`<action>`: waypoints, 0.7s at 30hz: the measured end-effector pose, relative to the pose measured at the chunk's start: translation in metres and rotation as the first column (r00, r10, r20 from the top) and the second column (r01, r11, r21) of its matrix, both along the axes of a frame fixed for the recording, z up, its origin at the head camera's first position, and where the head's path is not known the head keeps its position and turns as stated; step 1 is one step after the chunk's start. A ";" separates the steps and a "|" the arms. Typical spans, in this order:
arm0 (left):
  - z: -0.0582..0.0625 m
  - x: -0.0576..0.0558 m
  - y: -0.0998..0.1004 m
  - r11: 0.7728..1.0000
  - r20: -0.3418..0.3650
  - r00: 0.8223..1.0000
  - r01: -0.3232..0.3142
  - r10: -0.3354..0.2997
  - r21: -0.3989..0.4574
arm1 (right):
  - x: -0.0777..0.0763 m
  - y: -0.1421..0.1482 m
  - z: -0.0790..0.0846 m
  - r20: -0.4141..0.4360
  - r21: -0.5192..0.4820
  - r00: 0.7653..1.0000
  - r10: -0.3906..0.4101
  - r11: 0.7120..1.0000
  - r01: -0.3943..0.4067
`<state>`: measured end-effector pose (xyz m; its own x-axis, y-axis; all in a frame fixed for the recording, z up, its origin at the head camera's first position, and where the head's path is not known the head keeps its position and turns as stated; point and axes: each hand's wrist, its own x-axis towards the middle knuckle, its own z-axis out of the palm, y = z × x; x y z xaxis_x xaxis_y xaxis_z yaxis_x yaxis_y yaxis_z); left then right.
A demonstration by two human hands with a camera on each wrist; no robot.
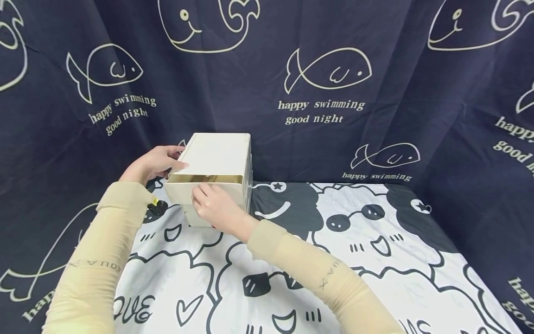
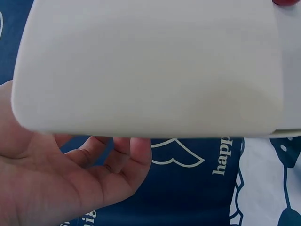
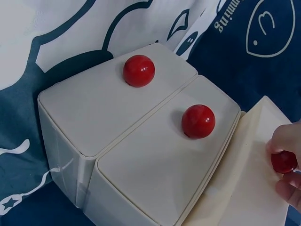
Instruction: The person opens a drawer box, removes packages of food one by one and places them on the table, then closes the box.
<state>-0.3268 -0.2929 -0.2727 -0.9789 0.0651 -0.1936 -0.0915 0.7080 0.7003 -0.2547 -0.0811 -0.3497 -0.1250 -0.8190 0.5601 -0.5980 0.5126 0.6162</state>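
A white drawer cabinet (image 1: 221, 150) stands on the table, with red round knobs on its drawer fronts. Its top drawer (image 1: 177, 190) is pulled partly out, leaving a gap under the cabinet's top; what lies inside is too small to tell. My right hand (image 1: 219, 208) is at that drawer's front, and in the right wrist view its fingers pinch the red knob (image 3: 283, 161). The lower two knobs (image 3: 138, 70) are untouched. At the cabinet's upper left edge, my left hand (image 1: 156, 162) has its thumb on the top and its fingers spread along the side.
A white cloth (image 1: 367, 287) with black cartoon sheep covers the table. Behind it and at both sides hangs a dark blue curtain (image 1: 258, 93) with fish drawings. A small black and yellow object (image 1: 156, 205) shows by the left sleeve.
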 end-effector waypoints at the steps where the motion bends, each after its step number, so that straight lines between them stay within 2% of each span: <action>1: 0.000 0.000 0.000 1.000 0.003 1.000 0.001 -0.001 0.000 | 0.001 0.000 0.000 0.004 0.001 1.000 0.004 1.000 -0.004; 11: 0.005 -0.003 0.001 0.999 0.022 0.999 0.039 -0.039 -0.025 | 0.010 0.002 -0.002 -0.002 0.001 0.999 0.039 0.999 -0.039; 21: 0.007 -0.004 0.000 0.999 0.031 0.999 0.044 -0.043 -0.031 | 0.019 0.003 -0.006 -0.061 -0.008 0.995 0.074 0.997 -0.074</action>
